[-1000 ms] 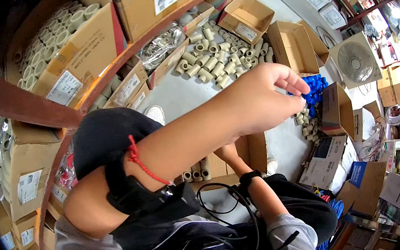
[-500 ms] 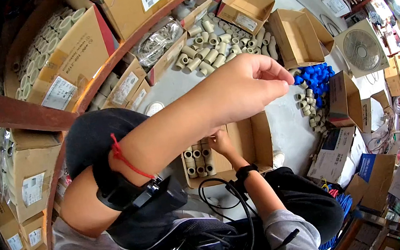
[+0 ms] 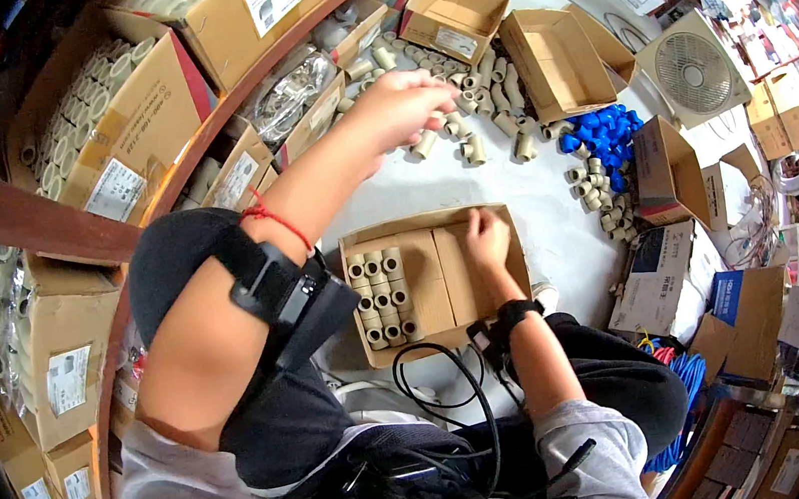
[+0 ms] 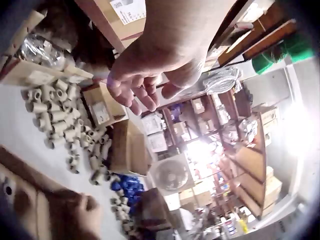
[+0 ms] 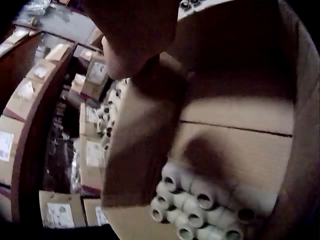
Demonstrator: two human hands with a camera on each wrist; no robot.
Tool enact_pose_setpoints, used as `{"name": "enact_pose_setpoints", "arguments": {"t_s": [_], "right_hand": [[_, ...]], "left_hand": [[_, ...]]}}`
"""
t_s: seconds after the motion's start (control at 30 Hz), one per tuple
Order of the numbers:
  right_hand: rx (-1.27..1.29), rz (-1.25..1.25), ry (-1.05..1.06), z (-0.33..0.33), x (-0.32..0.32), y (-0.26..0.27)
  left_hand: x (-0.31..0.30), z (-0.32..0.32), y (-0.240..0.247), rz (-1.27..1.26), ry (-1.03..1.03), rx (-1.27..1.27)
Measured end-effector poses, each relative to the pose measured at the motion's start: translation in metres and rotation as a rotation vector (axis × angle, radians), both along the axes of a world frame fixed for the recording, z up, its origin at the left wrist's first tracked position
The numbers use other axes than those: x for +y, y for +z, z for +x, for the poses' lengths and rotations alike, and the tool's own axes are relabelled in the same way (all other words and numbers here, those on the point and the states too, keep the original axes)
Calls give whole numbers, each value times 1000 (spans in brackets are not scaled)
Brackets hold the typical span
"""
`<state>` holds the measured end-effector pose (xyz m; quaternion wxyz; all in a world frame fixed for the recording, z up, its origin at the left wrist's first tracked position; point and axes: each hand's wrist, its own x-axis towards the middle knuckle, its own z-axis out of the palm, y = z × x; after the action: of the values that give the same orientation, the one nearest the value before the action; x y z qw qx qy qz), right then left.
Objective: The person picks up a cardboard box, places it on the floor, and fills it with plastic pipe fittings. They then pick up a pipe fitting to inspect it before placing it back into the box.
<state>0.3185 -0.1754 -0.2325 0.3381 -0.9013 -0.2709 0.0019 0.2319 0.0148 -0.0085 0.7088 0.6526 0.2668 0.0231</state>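
Note:
In the head view my left hand [image 3: 396, 109] is raised over the floor near a heap of beige pipe fittings [image 3: 506, 122]. Its fingers curl loosely with nothing between them, as the left wrist view shows too. My right hand [image 3: 489, 236] is at the far wall of an open cardboard box [image 3: 447, 339], its fingers bent and partly hidden; I cannot tell whether they grip the rim. Inside the box, tee fittings [image 3: 383, 297] stand in tight rows along the left side, their openings up. The right wrist view shows these tee fittings [image 5: 195, 220] below the dark right hand [image 5: 132, 55].
Blue fittings [image 3: 607, 136] and small beige fittings [image 3: 593, 189] lie in piles at the right. Open cartons [image 3: 557, 62] and a fan [image 3: 693, 64] stand beyond. A shelf [image 3: 42, 216] of fitting boxes curves along the left. Black cables [image 3: 485, 400] hang before my lap.
My left hand has swung left and away from me, uncovering the box. My right hand has moved from beside the tee fittings rightward to the far wall of the box.

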Motion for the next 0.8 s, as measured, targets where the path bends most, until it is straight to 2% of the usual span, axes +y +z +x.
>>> {"name": "enact_pose_setpoints", "arguments": {"t_s": [0.1, 0.17, 0.23, 0.3, 0.37, 0.43, 0.5, 0.6, 0.8], "right_hand": [[-118, -50, -133, 40, -13, 21], [-199, 75, -103, 82, -35, 27], [3, 244, -195, 103, -55, 45], [221, -30, -208, 131, -86, 36], [337, -297, -196, 140, -101, 29], [328, -364, -211, 133, -100, 25], [373, -325, -195, 128, -90, 9], [467, -259, -160, 126, -69, -15], [577, -129, -178, 141, -18, -49]], "left_hand": [[7, 3, -24, 49, 23, 113], [11, 4, -51, 65, 20, 203], [20, 6, -85, 82, 5, 297], [24, 2, -124, 105, 122, 393], [29, -11, -183, 60, 128, 439], [14, -24, -205, 180, 222, 366], [9, -17, -235, 121, 359, 438], [11, 6, -232, -116, 250, 468], [10, 86, -235, -77, -26, 488]]}}
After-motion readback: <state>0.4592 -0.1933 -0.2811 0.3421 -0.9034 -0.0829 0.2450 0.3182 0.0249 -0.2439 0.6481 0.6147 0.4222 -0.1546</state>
